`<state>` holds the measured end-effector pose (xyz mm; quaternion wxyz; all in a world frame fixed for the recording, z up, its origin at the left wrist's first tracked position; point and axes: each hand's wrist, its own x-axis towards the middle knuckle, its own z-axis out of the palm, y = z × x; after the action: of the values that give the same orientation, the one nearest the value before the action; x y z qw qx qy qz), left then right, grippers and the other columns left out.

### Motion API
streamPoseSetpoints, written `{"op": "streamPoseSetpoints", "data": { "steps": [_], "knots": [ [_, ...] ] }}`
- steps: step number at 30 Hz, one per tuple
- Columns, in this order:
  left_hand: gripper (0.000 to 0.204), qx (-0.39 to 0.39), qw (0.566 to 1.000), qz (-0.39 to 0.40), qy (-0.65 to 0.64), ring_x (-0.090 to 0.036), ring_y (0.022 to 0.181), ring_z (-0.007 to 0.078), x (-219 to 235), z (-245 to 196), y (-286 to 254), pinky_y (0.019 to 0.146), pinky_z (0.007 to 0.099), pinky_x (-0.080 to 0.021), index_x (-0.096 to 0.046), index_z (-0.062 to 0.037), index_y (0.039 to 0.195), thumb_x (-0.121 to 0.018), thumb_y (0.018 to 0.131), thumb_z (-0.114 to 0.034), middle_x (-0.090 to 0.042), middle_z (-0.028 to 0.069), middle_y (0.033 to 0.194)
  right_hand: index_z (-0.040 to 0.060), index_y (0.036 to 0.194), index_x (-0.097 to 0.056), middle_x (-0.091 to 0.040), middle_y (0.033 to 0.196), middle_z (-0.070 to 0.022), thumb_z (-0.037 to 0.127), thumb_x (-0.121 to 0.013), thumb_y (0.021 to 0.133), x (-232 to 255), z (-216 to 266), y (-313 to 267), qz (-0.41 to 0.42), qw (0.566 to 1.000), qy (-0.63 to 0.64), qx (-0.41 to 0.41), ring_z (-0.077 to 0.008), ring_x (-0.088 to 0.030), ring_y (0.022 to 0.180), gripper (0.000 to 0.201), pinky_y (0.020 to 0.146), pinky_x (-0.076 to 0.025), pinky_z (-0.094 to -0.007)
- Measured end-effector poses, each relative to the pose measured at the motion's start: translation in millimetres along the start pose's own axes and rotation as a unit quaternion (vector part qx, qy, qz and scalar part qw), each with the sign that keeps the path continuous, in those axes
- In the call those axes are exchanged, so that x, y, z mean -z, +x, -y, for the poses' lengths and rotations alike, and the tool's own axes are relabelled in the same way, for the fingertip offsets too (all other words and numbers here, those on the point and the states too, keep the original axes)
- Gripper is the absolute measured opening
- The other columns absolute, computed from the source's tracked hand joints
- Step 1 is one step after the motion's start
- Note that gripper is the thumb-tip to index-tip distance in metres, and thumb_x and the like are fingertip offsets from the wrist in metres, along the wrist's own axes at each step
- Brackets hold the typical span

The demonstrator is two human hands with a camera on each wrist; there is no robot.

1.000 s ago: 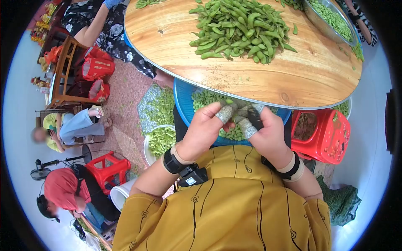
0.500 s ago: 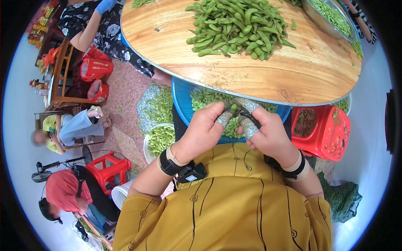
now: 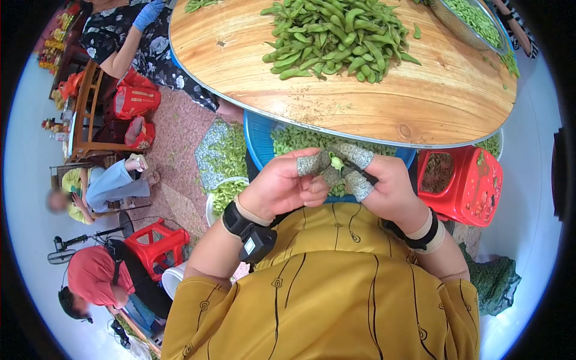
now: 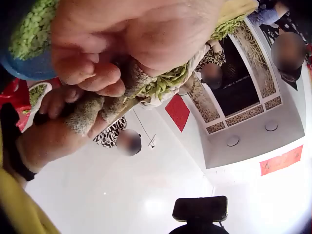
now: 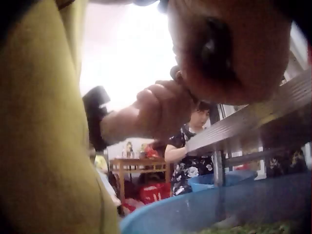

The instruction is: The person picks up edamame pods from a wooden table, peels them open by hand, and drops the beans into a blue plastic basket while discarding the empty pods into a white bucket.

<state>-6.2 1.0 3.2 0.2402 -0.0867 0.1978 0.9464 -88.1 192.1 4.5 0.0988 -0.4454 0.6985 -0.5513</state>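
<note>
Just below the table edge in the head view, my left hand and right hand meet fingertip to fingertip. Between them they pinch a green soybean pod, split so that its pale inside shows. Grey, dirt-stained wrapping covers the thumb and forefinger of each hand. Below the hands is a blue basin holding loose shelled beans. In the left wrist view the left hand overlaps the right hand, and the pod is hidden there.
A wooden table carries a heap of soybean pods and a metal bowl of beans. A red stool stands at right, a white basin of green pods at left. A person with a blue glove sits across.
The pod between my fingertips has been opened, its pale inside now showing. My left hand has turned, its curled fingers now visible, and its wrist has shifted slightly left and up.
</note>
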Motion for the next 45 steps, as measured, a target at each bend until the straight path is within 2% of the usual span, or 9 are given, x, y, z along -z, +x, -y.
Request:
{"op": "streamPoseSetpoints", "data": {
  "steps": [9, 19, 22, 26, 31, 34, 36, 40, 45],
  "knots": [
    [0.025, 0.038, 0.977, -0.082, 0.195, -0.044, 0.051, 0.0140, -2.4, -2.3, 3.0, 0.049, 0.0258, -0.033, -0.055, 0.0030, 0.098, -0.053, 0.093, -0.021, -0.051, 0.0060, 0.065, 0.0029, 0.103, -0.064, -0.063, 0.086, 0.0044, 0.009, -0.068, 0.084, 13.5, 10.6, 6.0, 0.025, 0.917, 0.300, -0.262, -0.0037, -0.054, 0.078, 0.021, 0.069, -0.048, -0.0239],
    [0.021, 0.093, 0.992, -0.054, 0.070, -0.051, 0.055, 0.0139, -6.8, -2.7, -7.9, 0.048, 0.0270, -0.038, -0.062, 0.0041, 0.101, -0.056, 0.084, -0.007, -0.060, 0.0075, 0.071, 0.0021, 0.086, -0.062, -0.059, 0.067, -0.0080, 0.011, -0.072, 0.076, 22.6, 18.4, 6.2, 0.114, 0.983, 0.092, -0.111, -0.0162, -0.058, 0.061, 0.017, 0.059, -0.046, -0.0273],
    [0.016, 0.100, 0.862, -0.083, 0.490, -0.048, 0.058, 0.0069, -27.2, -20.1, -2.4, 0.055, 0.0225, -0.040, -0.059, -0.0015, 0.093, -0.050, 0.094, -0.014, -0.057, 0.0004, 0.075, 0.0019, 0.084, -0.058, -0.058, 0.068, -0.0144, 0.009, -0.068, 0.076, 19.0, 14.7, 3.4, 0.091, 0.987, -0.126, -0.048, -0.0315, -0.059, 0.062, 0.015, 0.057, -0.047, -0.0357],
    [0.013, -0.057, 0.794, -0.196, 0.573, -0.054, 0.059, 0.0136, -50.6, -33.9, 0.6, 0.058, 0.0270, -0.044, -0.056, -0.0015, 0.089, -0.050, 0.091, -0.013, -0.058, 0.0039, 0.072, 0.0012, 0.087, -0.055, -0.056, 0.072, -0.0178, 0.009, -0.064, 0.079, 30.0, 29.1, 5.5, 0.095, 0.986, -0.125, -0.064, -0.0377, -0.058, 0.069, 0.014, 0.059, -0.046, -0.0423],
    [0.022, -0.302, 0.413, -0.219, 0.831, -0.054, 0.074, 0.0396, -35.9, -65.8, 35.0, 0.065, 0.0435, -0.045, -0.050, 0.0004, 0.099, -0.053, 0.077, -0.003, -0.055, 0.0168, 0.080, -0.0029, 0.105, -0.060, -0.066, 0.087, -0.0090, 0.008, -0.059, 0.088, 62.0, 99.3, 38.4, 0.201, 0.961, 0.148, -0.116, -0.0125, -0.061, 0.075, 0.020, 0.068, -0.050, -0.0271],
    [0.018, -0.340, 0.272, -0.206, 0.876, -0.054, 0.076, 0.0380, -37.8, -71.1, 53.8, 0.065, 0.0453, -0.045, -0.053, 0.0006, 0.093, -0.055, 0.076, -0.004, -0.052, 0.0152, 0.079, -0.0025, 0.099, -0.061, -0.066, 0.088, -0.0086, 0.007, -0.060, 0.086, 55.3, 128.0, 46.7, 0.173, 0.938, 0.255, -0.159, -0.0131, -0.061, 0.072, 0.016, 0.066, -0.049, -0.0253],
    [0.014, -0.341, 0.249, -0.191, 0.886, -0.055, 0.076, 0.0368, -36.8, -72.5, 61.3, 0.065, 0.0449, -0.046, -0.055, 0.0000, 0.087, -0.056, 0.074, -0.004, -0.052, 0.0149, 0.077, -0.0024, 0.099, -0.060, -0.065, 0.087, -0.0098, 0.007, -0.058, 0.085, 52.2, 122.4, 20.3, 0.189, 0.929, 0.274, -0.163, -0.0158, -0.061, 0.073, 0.016, 0.067, -0.049, -0.0274],
    [0.004, -0.330, 0.176, -0.193, 0.907, -0.057, 0.075, 0.0328, -31.6, -72.3, 69.7, 0.064, 0.0421, -0.048, -0.060, -0.0033, 0.073, -0.058, 0.070, -0.002, -0.053, 0.0132, 0.074, -0.0023, 0.098, -0.057, -0.064, 0.085, -0.0121, 0.008, -0.056, 0.085, 214.9, 77.4, -270.8, 0.222, 0.913, 0.304, -0.157, -0.0212, -0.060, 0.075, 0.017, 0.068, -0.048, -0.0317],
    [0.003, -0.359, 0.160, -0.205, 0.896, -0.058, 0.076, 0.0325, -24.1, -71.3, 78.8, 0.065, 0.0428, -0.048, -0.059, -0.0038, 0.072, -0.058, 0.070, -0.002, -0.053, 0.0128, 0.074, -0.0022, 0.098, -0.054, -0.062, 0.082, -0.0151, 0.008, -0.053, 0.084, 144.9, 115.6, -229.7, 0.224, 0.909, 0.311, -0.166, -0.0279, -0.060, 0.078, 0.018, 0.070, -0.047, -0.0370]
  ]
}}
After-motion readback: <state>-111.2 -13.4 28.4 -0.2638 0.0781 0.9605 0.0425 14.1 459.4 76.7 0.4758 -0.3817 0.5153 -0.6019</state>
